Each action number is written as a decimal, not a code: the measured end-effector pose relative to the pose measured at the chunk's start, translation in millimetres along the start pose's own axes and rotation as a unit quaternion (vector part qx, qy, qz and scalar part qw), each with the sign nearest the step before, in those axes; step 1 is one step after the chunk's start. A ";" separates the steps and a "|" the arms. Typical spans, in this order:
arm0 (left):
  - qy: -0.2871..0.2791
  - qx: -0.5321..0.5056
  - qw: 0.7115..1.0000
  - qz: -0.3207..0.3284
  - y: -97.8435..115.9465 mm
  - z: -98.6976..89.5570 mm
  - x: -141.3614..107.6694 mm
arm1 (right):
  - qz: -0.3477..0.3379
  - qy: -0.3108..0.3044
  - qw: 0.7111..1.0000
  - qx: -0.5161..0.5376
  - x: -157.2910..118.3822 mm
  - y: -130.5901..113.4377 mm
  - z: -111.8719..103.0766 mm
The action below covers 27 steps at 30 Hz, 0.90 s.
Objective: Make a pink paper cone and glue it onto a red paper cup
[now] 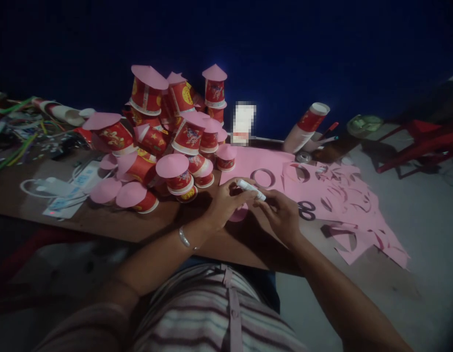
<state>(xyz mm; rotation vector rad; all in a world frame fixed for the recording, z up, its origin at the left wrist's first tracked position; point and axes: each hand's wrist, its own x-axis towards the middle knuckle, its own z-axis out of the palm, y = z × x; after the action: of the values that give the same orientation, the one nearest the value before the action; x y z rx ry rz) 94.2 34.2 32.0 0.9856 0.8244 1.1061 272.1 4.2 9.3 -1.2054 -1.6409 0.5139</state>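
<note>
White tube (250,187), pink paper (244,161) and cones (172,166), red gold-patterned cups (114,139), brown tabletop (226,247), dark blue wall (285,58), striped shirt (197,318)

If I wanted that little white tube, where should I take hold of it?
Probably pinch the white tube near its far-left end, from the far side: it is slim and slanted, and that end shows clear of the left hand.

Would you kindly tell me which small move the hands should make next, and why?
Perhaps the right hand should gently pull its end of the white tube: the left hand grips the other end, and a pink paper piece shows just below. Whether a cap is on is unclear.
</note>
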 end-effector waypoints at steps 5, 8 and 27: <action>0.032 0.045 0.998 -0.005 -4.9 -1.0 1.0 | 0.092 -0.043 0.986 0.131 4.7 1.7 2.0; 0.048 0.071 0.996 -0.009 -5.9 -5.4 9.1 | 0.086 -0.019 0.991 0.100 9.0 7.8 1.7; -0.078 0.567 0.805 0.154 -22.9 -30.8 83.4 | 0.109 0.035 0.993 0.017 23.5 72.0 -28.1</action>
<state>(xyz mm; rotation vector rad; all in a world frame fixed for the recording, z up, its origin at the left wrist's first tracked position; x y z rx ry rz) 95.1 118.2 -4.9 2.2471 1.2385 0.6975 330.2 49.0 -24.5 -1.3704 -1.4430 0.6269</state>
